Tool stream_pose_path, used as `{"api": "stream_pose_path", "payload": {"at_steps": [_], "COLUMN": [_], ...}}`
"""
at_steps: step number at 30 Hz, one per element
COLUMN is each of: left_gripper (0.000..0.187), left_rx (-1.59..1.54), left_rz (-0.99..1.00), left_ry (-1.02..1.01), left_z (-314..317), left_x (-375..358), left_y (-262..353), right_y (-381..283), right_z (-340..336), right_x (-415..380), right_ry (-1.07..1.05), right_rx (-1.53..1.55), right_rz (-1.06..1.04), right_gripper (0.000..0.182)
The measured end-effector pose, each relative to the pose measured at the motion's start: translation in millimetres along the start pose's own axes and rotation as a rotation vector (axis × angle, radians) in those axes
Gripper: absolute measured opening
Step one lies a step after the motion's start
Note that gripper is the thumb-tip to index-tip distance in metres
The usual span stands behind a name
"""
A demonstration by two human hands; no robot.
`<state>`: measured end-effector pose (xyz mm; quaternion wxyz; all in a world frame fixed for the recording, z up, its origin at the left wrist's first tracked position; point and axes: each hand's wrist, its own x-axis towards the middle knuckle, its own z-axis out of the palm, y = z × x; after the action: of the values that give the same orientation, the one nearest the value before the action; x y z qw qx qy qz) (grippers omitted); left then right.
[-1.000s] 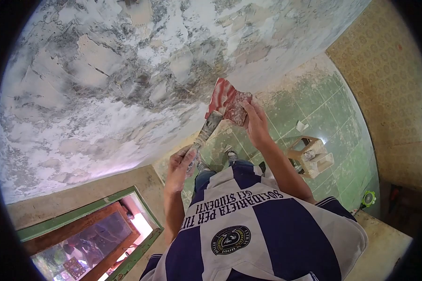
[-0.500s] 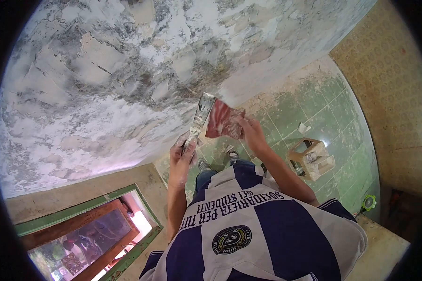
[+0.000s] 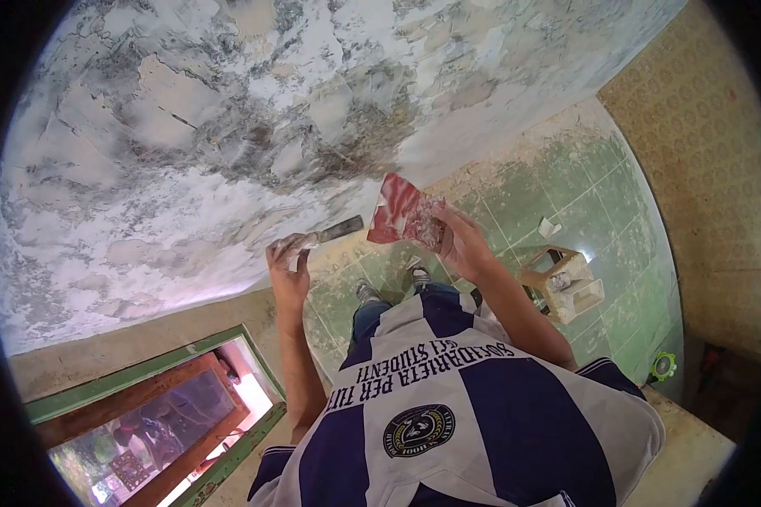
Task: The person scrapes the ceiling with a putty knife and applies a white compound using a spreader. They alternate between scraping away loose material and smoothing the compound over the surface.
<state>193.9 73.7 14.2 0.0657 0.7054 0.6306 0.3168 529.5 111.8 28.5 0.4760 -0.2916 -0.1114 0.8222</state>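
A putty knife (image 3: 342, 228) smeared with white filler is in my left hand (image 3: 289, 258), its fingers closed round the handle. The metal blade points right, close to the near edge of a red putty spreader (image 3: 395, 211). My right hand (image 3: 461, 242) grips that spreader by its whitish, filler-coated end. A small gap shows between the two tools. Behind them rises a wall (image 3: 313, 110) with patchy white filler, grey stains and flaking paint.
Dusty green floor tiles (image 3: 524, 182) lie below, with a pale scrap (image 3: 549, 227) on them. A small wooden stool (image 3: 558, 283) stands at the right. A green-framed window (image 3: 258, 355) is at the lower left, and a patterned brown panel (image 3: 693, 127) at the right.
My left hand has moved left and turned the putty knife from nearly upright to nearly level, away from the spreader. The spreader has tilted slightly in my right hand.
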Motion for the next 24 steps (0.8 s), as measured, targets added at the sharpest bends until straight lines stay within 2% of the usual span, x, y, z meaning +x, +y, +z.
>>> {"api": "stream_pose_path", "payload": {"at_steps": [4,5,8,9,10,11,13,14,15,18,20,22,24], "left_gripper": [0.030,0.030,0.028,0.028,0.027,0.028,0.028,0.028,0.028,0.027,0.027,0.027,0.029], "left_rx": [-0.033,-0.032,-0.034,-0.037,-0.040,-0.034,-0.051,-0.074,-0.040,-0.201,-0.169,-0.134,-0.254], "left_rz": [-0.179,-0.182,-0.283,-0.332,-0.382,-0.431,-0.509,-0.580,-0.545,-0.633,-0.648,-0.651,-0.691], "left_ry": [0.067,0.065,0.070,0.079,0.089,0.131,0.118,0.099,0.091,0.178,0.154,0.135,0.143], "left_z": [-1,-1,-1,-2,-2,0,-8,-13,-15,-16,-22,-24,-22], "left_x": [-22,-29,-52,-61,-71,-84,-95,-100,-108,-121,-123,-121,-120], "left_y": [-10,-12,-16,-16,-17,-21,-13,-11,-16,-15,-12,-13,-17], "right_y": [14,22,48,57,63,65,69,67,60,33,23,22,-2], "right_z": [-33,-44,-90,-99,-99,-90,-71,-61,-46,-6,-7,-37,11], "right_x": [58,83,175,204,226,241,266,277,285,294,281,252,161], "right_ry": [0.170,0.248,0.302,0.386,0.470,0.462,0.481,0.475,0.504,0.596,0.628,0.245,0.300], "right_rx": [0.005,0.062,0.087,0.099,0.110,0.108,0.298,0.294,0.224,0.006,-0.069,-0.423,-0.043], "right_rz": [-0.067,-0.081,-0.077,-0.160,-0.242,-0.232,-0.394,-0.386,-0.353,-0.263,-0.248,-0.318,-0.249], "right_gripper": [0.026,0.026,0.025,0.024,0.023,0.023,0.015,0.015,0.017,0.024,0.027,0.036,0.037]}}
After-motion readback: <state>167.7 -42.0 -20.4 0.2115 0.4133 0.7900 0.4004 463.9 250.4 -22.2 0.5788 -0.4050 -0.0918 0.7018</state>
